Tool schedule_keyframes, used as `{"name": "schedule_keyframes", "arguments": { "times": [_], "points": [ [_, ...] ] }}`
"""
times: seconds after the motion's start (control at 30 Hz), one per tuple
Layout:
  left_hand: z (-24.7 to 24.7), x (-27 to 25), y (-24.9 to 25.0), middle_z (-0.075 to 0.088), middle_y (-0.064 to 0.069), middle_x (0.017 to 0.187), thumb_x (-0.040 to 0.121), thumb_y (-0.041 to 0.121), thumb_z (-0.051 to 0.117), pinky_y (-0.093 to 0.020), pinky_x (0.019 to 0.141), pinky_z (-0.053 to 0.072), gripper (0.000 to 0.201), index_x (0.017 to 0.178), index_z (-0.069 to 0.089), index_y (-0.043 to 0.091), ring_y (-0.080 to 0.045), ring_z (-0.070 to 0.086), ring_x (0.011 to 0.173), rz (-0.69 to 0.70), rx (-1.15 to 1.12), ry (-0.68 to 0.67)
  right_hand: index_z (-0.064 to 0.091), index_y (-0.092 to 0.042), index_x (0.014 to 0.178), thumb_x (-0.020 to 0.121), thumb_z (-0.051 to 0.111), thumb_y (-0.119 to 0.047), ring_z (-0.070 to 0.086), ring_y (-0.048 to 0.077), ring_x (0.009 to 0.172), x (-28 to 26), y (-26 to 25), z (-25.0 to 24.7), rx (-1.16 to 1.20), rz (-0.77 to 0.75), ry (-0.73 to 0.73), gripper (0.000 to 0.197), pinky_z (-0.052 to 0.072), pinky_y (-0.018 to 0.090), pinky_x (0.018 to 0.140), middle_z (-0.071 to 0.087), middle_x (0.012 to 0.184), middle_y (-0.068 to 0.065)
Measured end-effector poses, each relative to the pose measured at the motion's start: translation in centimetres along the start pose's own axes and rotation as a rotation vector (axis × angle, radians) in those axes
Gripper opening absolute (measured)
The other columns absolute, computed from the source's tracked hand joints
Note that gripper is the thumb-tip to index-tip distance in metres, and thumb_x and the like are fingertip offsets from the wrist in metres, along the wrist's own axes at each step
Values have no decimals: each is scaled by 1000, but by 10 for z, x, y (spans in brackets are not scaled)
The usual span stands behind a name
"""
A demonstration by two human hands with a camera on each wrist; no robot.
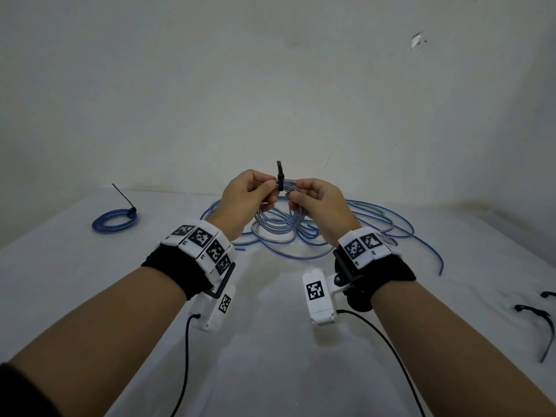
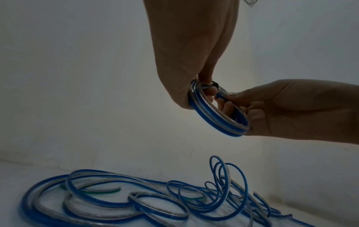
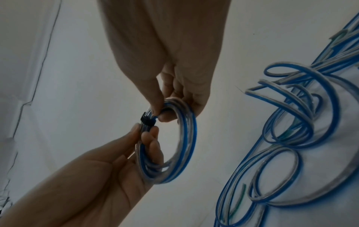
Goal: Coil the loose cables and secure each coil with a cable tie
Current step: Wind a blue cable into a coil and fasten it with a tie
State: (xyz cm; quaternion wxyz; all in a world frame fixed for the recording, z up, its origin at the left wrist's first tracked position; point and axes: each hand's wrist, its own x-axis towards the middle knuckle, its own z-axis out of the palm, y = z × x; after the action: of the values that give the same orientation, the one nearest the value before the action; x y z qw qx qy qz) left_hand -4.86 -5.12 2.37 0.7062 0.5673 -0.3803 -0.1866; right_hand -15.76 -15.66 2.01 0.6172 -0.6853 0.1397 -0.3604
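Above the white table (image 1: 270,341), left hand (image 1: 240,203) and right hand (image 1: 319,209) each pinch one raised blue-and-clear coil (image 1: 279,221), bound at its top by a black cable tie (image 1: 280,179). Beyond lie loose cables (image 1: 376,224); far left, a tied coil (image 1: 114,221).

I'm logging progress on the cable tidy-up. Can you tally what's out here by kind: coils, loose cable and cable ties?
Cable coils: 2, one held, one tied on the table
Loose cable pile: 1
Cable ties: 4, one on the held coil, one on the tied coil, two spare
Total: 7
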Motion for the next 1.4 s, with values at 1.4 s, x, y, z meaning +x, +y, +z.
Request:
{"name": "schedule_keyframes", "arguments": {
  "times": [1.4],
  "points": [
    [6, -5, 7, 65, -5, 100, 88, 2, 59, -22, 91, 48, 19, 105, 58, 10, -14, 62, 92, 155, 317, -193, 56, -2, 72, 91, 51, 1, 50, 16, 56, 24, -28, 9, 4, 293, 62, 20, 48, 23, 49, 51, 66, 12]
  ]
}}
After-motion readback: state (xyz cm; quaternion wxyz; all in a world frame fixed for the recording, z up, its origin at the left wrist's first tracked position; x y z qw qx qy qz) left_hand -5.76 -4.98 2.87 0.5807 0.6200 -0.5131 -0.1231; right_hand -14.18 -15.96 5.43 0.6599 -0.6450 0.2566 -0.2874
